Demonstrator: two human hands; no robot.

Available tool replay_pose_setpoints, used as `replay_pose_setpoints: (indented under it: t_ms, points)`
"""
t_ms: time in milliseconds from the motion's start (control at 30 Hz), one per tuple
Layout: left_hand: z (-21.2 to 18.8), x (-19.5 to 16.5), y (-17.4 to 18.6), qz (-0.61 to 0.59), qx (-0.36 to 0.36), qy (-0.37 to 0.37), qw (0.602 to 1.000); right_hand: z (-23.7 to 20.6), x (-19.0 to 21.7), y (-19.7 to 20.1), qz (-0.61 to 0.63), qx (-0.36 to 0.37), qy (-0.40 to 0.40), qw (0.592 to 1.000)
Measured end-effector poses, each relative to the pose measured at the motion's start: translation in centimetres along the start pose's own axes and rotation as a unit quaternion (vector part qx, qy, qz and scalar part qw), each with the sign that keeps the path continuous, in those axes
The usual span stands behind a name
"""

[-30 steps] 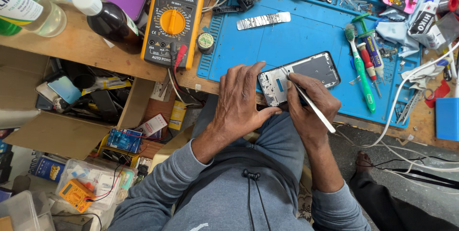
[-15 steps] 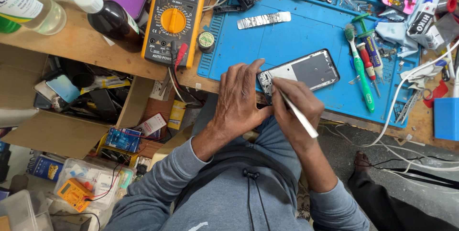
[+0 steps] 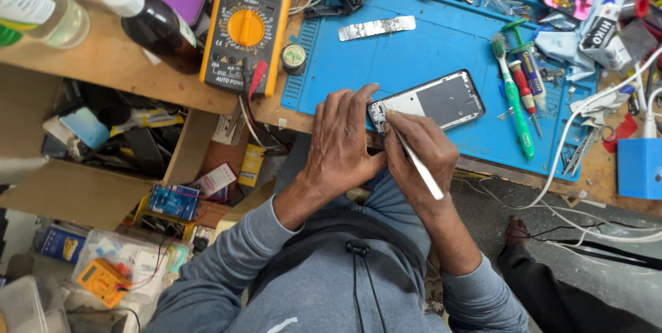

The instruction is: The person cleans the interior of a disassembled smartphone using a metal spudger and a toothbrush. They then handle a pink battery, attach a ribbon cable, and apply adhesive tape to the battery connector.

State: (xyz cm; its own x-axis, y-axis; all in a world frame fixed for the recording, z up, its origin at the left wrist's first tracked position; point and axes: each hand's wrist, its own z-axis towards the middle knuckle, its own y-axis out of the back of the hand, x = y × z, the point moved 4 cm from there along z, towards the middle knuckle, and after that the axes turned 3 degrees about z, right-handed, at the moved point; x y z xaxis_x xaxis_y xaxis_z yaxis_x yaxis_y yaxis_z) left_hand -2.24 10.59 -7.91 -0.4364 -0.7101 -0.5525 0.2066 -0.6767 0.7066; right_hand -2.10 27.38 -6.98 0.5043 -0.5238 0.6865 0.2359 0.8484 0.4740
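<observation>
Two hands meet at the near end of an opened phone frame [image 3: 434,102], which lies at a slant on the front part of a blue work mat [image 3: 414,50]. The left hand [image 3: 341,143] lies flat over the mat's front edge, fingers spread and extended, fingertips touching the phone's near end to steady it. The right hand [image 3: 424,150] pinches a thin white tool [image 3: 414,160] like a pen, fingers pressed together around it, the tip set against the phone's near corner. On the mat beyond the phone lies a strip of metal [image 3: 376,27]. At the mat's right side, beside the phone, are a green toothbrush [image 3: 514,95] and a red-handled screwdriver [image 3: 520,78]. Just off the mat's left edge stands a yellow multimeter [image 3: 249,19] with a small round part [image 3: 294,57] between it and the mat, and further left a dark bottle [image 3: 148,19] with a white cap. White cables [image 3: 586,160] trail off the mat's right front corner.
</observation>
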Motion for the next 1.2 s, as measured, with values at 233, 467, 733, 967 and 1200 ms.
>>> replay_pose_setpoints:
  t_ms: [233,467,733,967,1200]
  points:
    - [0.2,-0.2,-0.1,-0.017,0.008,0.005,1.000,1.4,2.1,0.5,-0.039,-0.005,0.017,0.999]
    - [0.6,-0.7,0.1,-0.024,0.011,-0.007,1.000,2.4,-1.2,3.4,-0.075,-0.084,-0.076,0.991]
    - [1.1,-1.1,-0.2,-0.012,0.037,0.002,0.999,2.0,-2.2,4.3,-0.104,-0.052,-0.061,0.991]
    - [1.2,-1.6,-0.2,-0.006,0.027,-0.009,1.000,2.3,-2.6,5.2,-0.080,-0.065,-0.052,0.993]
    - [0.8,-1.6,0.0,-0.002,0.025,-0.013,1.000,1.5,-2.5,4.4,-0.086,-0.050,0.024,0.995]
